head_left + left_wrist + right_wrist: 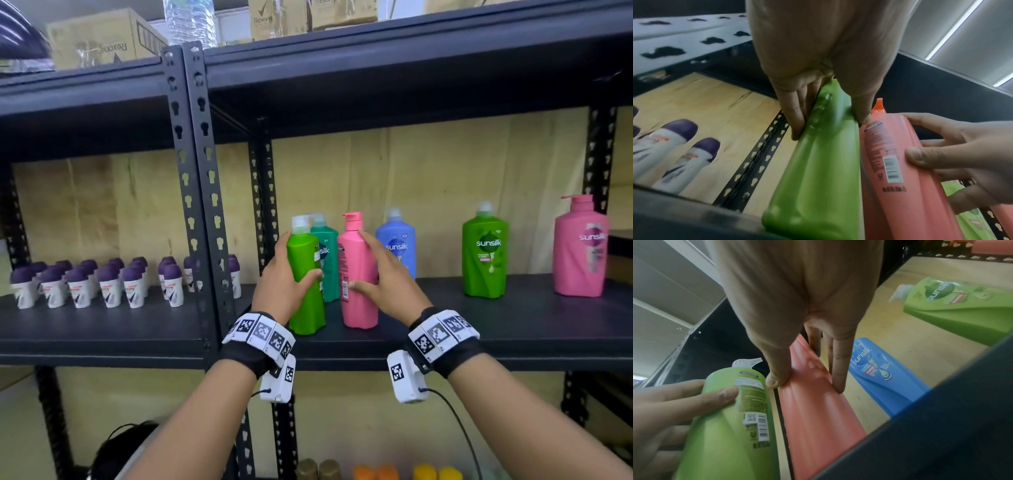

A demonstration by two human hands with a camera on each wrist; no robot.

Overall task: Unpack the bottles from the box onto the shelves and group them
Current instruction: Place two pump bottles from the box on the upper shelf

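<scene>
Two tall bottles stand upright side by side at the centre of the head view, near the front edge of the dark shelf (479, 329), long axes vertical, caps up. The green bottle (306, 284) is glossy smooth plastic with a waisted body, flared base and pale translucent pump cap; its back label with barcode faces right. The pink bottle (358, 274) has the same ribbed, waisted form and a pink flip-spout cap, its barcode label turned toward the green one. The two nearly touch.

The left hand (286, 274) wraps the green bottle from the left at mid-body, fingers (797, 113) curled round one side, thumb on the other. The right hand (387, 270) grips the pink bottle from the right, fingers stretched along its flank, thumb pressed on the front. Both wrists carry bands of black-and-white marker tiles.

Just behind stand a teal bottle (325, 260) and a blue bottle (399, 246). Further right, well apart: a broad green bottle (484, 253) and a broad pink pump bottle (579, 250). At left of the frame, rows of small white roll-ons with purple caps (102, 284).
</scene>
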